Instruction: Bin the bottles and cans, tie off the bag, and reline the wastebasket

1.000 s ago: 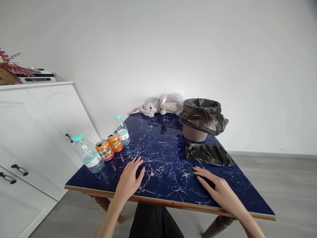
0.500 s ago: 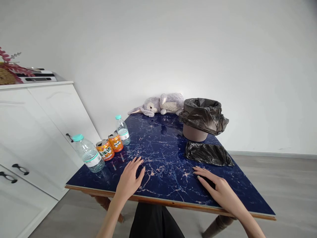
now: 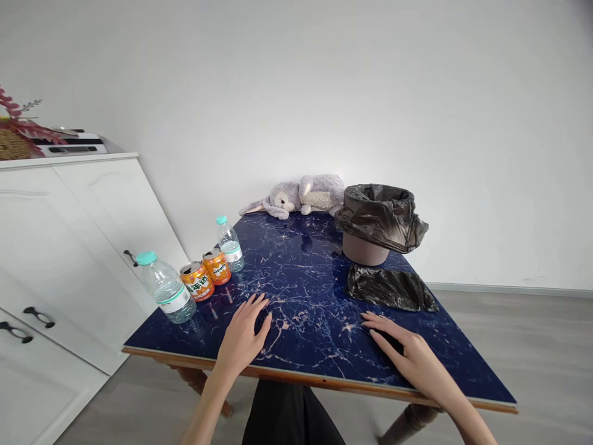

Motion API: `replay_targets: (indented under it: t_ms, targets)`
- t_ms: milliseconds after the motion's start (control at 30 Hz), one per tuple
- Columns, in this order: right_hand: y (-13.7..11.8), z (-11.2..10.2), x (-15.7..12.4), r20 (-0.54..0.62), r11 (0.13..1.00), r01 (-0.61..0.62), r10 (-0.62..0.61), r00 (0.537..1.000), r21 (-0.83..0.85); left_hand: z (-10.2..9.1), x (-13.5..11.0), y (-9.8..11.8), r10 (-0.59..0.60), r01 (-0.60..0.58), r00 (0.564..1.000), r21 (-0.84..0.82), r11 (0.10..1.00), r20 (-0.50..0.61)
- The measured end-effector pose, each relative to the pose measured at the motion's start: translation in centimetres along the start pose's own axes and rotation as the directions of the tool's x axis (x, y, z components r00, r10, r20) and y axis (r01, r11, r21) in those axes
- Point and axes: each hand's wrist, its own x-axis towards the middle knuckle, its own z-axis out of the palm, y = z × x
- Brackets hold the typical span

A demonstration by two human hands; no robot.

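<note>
My left hand (image 3: 242, 337) lies flat and open on the dark blue marbled table (image 3: 301, 290), near its front edge, holding nothing. My right hand (image 3: 403, 349) also rests open on the table top, fingers stretched out toward the left. Left of my left hand stand a large water bottle (image 3: 164, 287), two orange cans (image 3: 197, 280) (image 3: 216, 266) and a small water bottle (image 3: 229, 243). Beyond my right hand lies a folded black bag (image 3: 390, 288), and behind it stands a bin lined with a black bag (image 3: 377, 221).
A grey plush toy (image 3: 296, 194) lies at the table's far edge against the white wall. A white cabinet (image 3: 60, 247) with dark handles stands to the left, with a basket of red flowers (image 3: 16, 133) on top. Grey floor lies to the right.
</note>
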Motion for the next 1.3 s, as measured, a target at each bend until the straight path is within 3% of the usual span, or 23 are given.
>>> replay_targets:
  t_ms: [1300]
  targets:
    - [0.12,0.08,0.01,0.006,1.000,0.008,-0.008,1.000,-0.002,0.04,0.04,0.02,0.001,-0.001,1.000,-0.002,1.000,-0.008]
